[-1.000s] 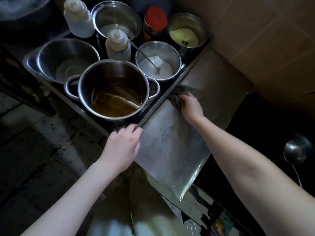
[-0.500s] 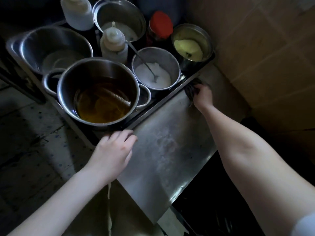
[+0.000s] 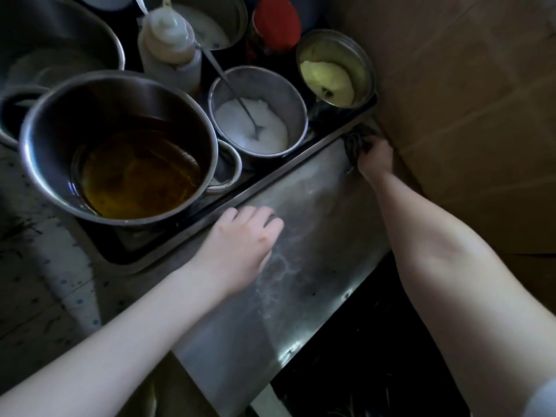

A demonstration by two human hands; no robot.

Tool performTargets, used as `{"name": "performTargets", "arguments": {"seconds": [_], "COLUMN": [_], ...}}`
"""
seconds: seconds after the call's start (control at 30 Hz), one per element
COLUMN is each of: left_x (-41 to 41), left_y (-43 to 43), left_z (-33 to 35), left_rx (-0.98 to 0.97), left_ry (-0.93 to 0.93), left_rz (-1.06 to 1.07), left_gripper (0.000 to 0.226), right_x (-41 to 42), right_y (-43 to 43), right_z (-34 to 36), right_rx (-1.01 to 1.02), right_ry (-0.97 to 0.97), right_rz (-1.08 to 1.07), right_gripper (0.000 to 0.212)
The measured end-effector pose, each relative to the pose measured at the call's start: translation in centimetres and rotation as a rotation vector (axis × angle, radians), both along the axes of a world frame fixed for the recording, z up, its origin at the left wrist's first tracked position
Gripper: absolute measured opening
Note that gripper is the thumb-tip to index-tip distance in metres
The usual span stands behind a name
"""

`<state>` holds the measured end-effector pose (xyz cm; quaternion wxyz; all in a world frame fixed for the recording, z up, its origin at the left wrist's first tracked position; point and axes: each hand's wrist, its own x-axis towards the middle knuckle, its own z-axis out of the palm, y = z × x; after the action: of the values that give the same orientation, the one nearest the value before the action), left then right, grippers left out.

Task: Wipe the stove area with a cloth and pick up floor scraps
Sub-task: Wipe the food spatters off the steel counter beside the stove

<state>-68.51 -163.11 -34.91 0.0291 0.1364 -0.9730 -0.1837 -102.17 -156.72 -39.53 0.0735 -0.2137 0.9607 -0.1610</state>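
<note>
A dark cloth is bunched in the far corner of the steel counter, where the tray's rim meets the tiled wall. My right hand grips it and presses it onto the steel. Wet smears streak the counter's middle. My left hand rests on the counter beside the tray's near rim, fingers bent over the edge and holding nothing.
A steel tray holds a pot of brown oil, a bowl of white powder with a spoon, a tin of yellow paste, a squeeze bottle and a red-capped jar. The dark stove lies lower right, tiled floor on the left.
My right hand slid the cloth along the tray's rim to the far corner by the wall. My left hand stayed by the tray's near edge.
</note>
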Motion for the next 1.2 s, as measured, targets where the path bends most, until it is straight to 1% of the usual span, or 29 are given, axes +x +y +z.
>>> {"name": "performTargets", "arguments": {"seconds": [0.17,0.3,0.53,0.63,0.8,0.97,1.2], "left_x": [0.3,1.2,3.9,6.1,9.9,13.0,15.7], "left_y": [-0.3,-1.1,-2.3,-3.0,-4.2,-4.7,-5.0], "left_z": [-0.8,-0.8,0.0,0.5,1.4,1.8,1.3], "left_rx": [0.048,0.065,0.102,0.1,0.096,0.076,0.076], "left_ry": [0.004,-0.018,-0.021,-0.059,-0.105,-0.129,-0.153], "left_rz": [-0.005,-0.003,-0.006,-0.002,-0.029,-0.043,-0.061], "left_gripper": [0.029,0.033,0.03,0.027,0.032,0.032,0.03], "right_x": [-0.8,1.6,11.2,15.8,22.4,28.7,36.1], "right_y": [-1.3,-1.9,-1.4,-0.7,0.3,1.1,2.7], "right_z": [0.2,0.2,-0.6,-0.8,-1.4,-1.8,-1.9], "right_rx": [-0.019,0.01,0.038,0.011,-0.009,-0.03,0.026], "right_ry": [0.019,0.013,-0.001,0.007,-0.044,-0.047,-0.119], "right_rz": [-0.045,-0.019,0.098,0.198,0.186,0.233,0.305], "right_gripper": [0.032,0.036,0.041,0.033,0.039,0.04,0.041]}}
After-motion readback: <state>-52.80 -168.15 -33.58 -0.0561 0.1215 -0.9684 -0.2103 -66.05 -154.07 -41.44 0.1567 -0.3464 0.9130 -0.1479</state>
